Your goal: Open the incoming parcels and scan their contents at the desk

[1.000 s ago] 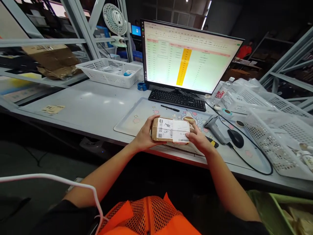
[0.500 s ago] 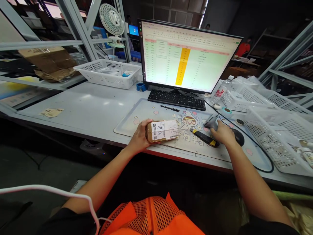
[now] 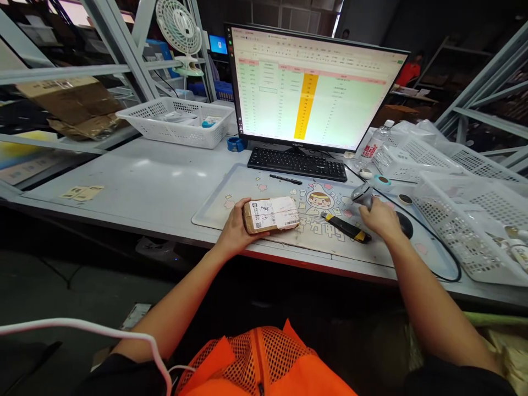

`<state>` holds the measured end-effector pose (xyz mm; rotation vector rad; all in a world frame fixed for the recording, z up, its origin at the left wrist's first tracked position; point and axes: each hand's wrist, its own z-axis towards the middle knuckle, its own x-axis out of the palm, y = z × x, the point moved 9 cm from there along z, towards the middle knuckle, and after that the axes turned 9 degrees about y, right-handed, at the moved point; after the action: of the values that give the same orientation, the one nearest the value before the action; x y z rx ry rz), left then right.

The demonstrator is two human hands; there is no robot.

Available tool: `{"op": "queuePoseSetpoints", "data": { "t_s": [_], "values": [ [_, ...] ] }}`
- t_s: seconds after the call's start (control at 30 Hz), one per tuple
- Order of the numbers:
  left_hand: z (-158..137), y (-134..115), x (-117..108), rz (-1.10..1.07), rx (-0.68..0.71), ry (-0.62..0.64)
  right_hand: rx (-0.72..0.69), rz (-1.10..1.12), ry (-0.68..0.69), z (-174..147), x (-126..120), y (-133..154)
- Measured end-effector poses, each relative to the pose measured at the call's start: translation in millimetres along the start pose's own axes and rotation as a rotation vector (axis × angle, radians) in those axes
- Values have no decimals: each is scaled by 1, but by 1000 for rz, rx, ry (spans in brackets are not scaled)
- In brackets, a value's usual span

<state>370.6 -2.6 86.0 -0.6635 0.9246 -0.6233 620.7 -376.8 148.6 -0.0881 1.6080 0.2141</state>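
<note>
Here the left hand (image 3: 236,230) clasps the parcel (image 3: 272,214) while the outstretched right hand (image 3: 381,218) grips the scanner (image 3: 362,192)

Looks like a warehouse: parcel (image 3: 272,213) in the middle, screen (image 3: 315,91) at one o'clock, baskets (image 3: 449,231) at three, shelves (image 3: 120,52) at ten.

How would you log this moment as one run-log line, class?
left hand: holding labelled box | right hand: gripping scanner | utility knife: on mat, between hands | monitor: showing spreadsheet
</note>
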Motion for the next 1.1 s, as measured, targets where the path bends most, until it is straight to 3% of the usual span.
{"op": "queuePoseSetpoints", "data": {
  "t_s": [0.1,0.27,0.43,0.57,0.73,0.87,1.0,1.1],
  "values": [
    [0,-6,1,9,23,15,-226,124,-9,-17,-35,13],
    [-2,-17,0,40,101,-3,-747,395,183,-80,-75,70],
    [-3,-20,4,54,147,-7,-920,327,279,-134,-85,120],
    [-4,-16,-4,46,135,-14,-930,238,216,-142,-87,131],
    [7,9,-13,-13,-155,213,-865,270,246,-123,-74,116],
    [35,6,-20,90,-302,278,-775,254,228,-100,-66,102],
    [59,-7,0,299,-370,500,-612,152,90,-64,-59,78],
    [66,-17,8,388,-331,550,-441,16,53,-31,-38,49]
  ]
}}
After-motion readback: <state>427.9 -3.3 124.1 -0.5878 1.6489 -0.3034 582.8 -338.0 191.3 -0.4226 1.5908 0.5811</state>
